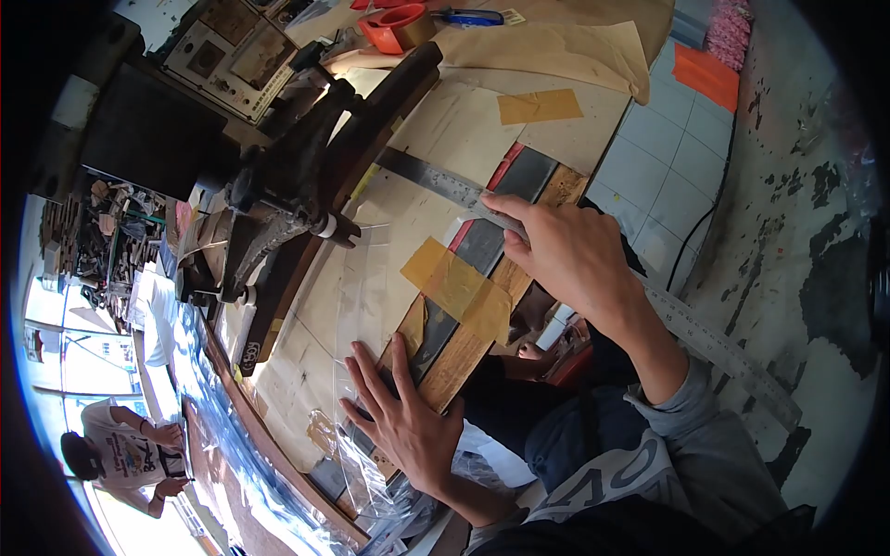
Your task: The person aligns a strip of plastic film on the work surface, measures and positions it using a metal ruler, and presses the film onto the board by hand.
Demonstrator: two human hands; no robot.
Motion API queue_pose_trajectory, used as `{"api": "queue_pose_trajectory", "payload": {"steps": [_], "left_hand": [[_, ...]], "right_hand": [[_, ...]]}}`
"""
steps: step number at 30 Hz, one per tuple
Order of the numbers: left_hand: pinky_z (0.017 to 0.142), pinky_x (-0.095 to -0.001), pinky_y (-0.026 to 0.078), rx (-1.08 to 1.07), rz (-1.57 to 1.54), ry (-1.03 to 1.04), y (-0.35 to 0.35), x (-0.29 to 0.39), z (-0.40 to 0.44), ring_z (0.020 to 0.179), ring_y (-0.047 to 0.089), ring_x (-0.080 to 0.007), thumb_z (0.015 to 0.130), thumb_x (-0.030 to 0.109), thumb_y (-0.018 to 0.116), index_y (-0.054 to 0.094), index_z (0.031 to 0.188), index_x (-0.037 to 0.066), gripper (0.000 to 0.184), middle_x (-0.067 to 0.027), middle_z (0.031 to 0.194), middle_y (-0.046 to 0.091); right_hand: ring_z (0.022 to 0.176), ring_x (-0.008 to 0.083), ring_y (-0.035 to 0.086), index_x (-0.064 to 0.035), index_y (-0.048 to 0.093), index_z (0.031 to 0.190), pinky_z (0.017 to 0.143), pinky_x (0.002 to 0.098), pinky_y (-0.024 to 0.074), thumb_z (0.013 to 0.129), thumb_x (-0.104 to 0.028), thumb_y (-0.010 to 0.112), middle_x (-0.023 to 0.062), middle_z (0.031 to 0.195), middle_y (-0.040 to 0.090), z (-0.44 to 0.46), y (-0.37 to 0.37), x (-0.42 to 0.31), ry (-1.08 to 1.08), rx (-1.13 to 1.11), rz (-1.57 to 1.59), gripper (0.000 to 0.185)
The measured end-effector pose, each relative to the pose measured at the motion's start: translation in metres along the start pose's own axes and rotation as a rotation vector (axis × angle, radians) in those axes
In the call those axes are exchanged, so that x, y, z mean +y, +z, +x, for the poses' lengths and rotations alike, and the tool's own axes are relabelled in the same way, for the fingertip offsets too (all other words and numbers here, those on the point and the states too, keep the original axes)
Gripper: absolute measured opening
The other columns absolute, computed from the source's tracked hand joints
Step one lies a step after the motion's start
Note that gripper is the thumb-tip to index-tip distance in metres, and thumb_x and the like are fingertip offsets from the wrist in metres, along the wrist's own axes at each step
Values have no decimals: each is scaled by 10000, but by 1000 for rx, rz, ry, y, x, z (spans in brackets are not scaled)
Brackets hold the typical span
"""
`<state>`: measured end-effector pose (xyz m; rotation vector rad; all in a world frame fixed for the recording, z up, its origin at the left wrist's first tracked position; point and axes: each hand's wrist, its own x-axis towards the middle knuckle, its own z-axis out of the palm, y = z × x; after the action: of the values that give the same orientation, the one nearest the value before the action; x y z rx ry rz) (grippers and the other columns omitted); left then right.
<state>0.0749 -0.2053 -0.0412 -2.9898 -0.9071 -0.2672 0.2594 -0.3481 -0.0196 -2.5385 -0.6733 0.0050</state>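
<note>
A long steel ruler (436, 180) lies slantwise across the bench, its lower half (732, 343) sticking out past the front edge. My right hand (575, 259) is closed on the ruler near its middle, just above the bench edge. My left hand (405, 422) rests palm down with its fingers spread, near the bench's front edge. Clear plastic film (348, 463) lies beside and partly under the left hand. Between the two hands, brown tape (454, 283) covers part of the dark strip (436, 338) and the wooden edge (464, 366).
A black metal machine arm (301, 176) with a long dark bar (287, 301) stands along the bench's far side. An orange tape dispenser (399, 28) and a blue cutter (468, 17) lie at the back. Another person (130, 454) stands at a table on the far left.
</note>
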Motion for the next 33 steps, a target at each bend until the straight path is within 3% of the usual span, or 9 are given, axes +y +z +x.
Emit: {"api": "queue_pose_trajectory", "payload": {"steps": [16,22,33], "left_hand": [[1136,-609,133,-27,-19,-22,-2,0,0,1447,206,-317,432,241,822,400,1434,313,1089,-111,1566,226],[1122,-610,171,8,12,-1,-2,1,0,1446,224,-296,463,187,763,391,1442,269,1050,-86,1551,279],[1117,-613,170,-2,9,1,-3,2,0,1446,221,-301,476,190,772,384,1446,266,1047,-94,1552,273]], "right_hand": [[618,299,666,-208,592,1280,595,399,534,900,-239,598,120,669,665,1,-5,-3,29,-28,20,382],[603,298,664,-206,588,1287,588,398,531,901,-238,599,119,657,661,0,-5,-2,26,-21,30,387],[603,307,659,-213,590,1286,579,399,530,900,-246,593,121,646,653,1,-5,-3,34,-31,37,387]]}}
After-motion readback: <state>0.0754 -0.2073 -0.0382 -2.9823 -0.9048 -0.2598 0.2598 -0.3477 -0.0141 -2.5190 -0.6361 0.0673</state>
